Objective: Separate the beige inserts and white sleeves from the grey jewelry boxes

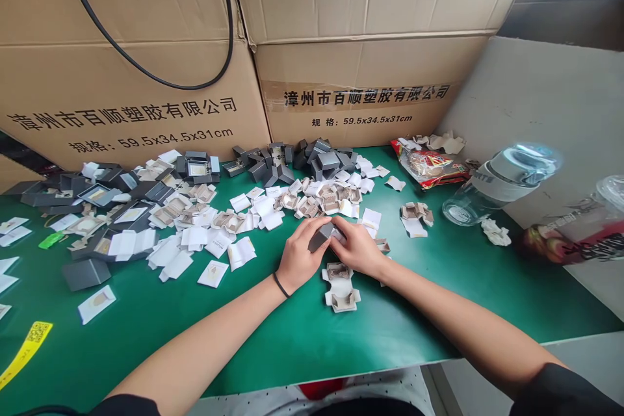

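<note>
My left hand [301,253] is closed round a small dark grey box [320,238] at the middle of the green table. Close against it, my right hand [358,247] has its fingers bent over the box's right side, where something whitish shows between the hands. What exactly the right fingertips grip is partly hidden. Just below the hands lies an unfolded small white carton [342,299] with its grey-brown inside up. A heap of similar opened cartons and white cards [263,208] spreads beyond my hands.
Dark grey boxes [326,159] pile up at the back and left. Large cardboard boxes [361,65] wall off the rear. At right are a red snack bag [429,166], a clear bottle [497,182], crumpled paper [496,233] and a plastic bag [575,224]. A yellow tag [26,354] lies front left.
</note>
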Action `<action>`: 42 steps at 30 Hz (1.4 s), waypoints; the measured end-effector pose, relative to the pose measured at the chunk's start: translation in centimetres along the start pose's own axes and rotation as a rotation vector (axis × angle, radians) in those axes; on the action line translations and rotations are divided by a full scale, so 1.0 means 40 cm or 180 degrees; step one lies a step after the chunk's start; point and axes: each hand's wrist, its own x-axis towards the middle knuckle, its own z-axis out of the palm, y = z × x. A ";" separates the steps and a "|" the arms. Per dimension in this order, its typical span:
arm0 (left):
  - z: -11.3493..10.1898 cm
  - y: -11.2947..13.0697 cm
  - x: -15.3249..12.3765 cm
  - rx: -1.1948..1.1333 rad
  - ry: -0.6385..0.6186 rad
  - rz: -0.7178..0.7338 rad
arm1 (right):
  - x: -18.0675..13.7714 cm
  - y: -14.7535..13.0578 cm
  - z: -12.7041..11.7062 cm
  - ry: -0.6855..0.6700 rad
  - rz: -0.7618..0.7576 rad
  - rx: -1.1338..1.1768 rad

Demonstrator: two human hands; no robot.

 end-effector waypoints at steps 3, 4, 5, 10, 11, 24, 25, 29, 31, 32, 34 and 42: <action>0.002 -0.001 -0.001 0.0048 0.0022 -0.0066 | 0.001 -0.001 -0.004 0.0002 -0.0080 -0.0234; 0.002 -0.002 -0.001 0.0071 0.0036 -0.0069 | 0.000 -0.002 -0.006 0.0002 -0.0066 -0.0275; 0.003 -0.004 -0.001 0.0094 0.0054 -0.0068 | 0.000 -0.004 -0.006 0.0019 -0.0021 -0.0286; 0.003 -0.012 0.002 0.0212 0.0391 -0.0185 | -0.004 -0.013 -0.010 0.0140 0.0350 -0.0061; 0.003 -0.013 0.002 0.0241 0.0459 -0.0197 | -0.005 -0.015 -0.011 0.0120 0.0376 -0.0015; 0.007 -0.008 -0.002 0.0264 0.0235 -0.0533 | -0.004 0.001 -0.019 0.0211 -0.0105 -0.1202; 0.008 -0.010 -0.002 0.0179 0.0252 -0.0514 | -0.004 0.001 -0.019 0.0254 -0.0227 -0.1359; 0.009 -0.014 -0.002 0.0065 0.0242 -0.0442 | -0.006 0.003 -0.023 0.0490 -0.0683 -0.1588; 0.009 -0.015 0.000 0.0142 0.0164 -0.0430 | -0.007 0.004 -0.027 0.0627 -0.0842 -0.1430; 0.009 -0.014 0.001 0.0157 0.0135 -0.0432 | -0.007 0.004 -0.027 0.0719 -0.0875 -0.1255; 0.008 -0.014 0.003 0.0097 0.0141 -0.0438 | -0.007 0.002 -0.026 0.0929 -0.0787 -0.0710; 0.007 -0.013 -0.004 -0.0324 0.0189 -0.0422 | -0.005 0.008 -0.010 0.0744 -0.0285 -0.0014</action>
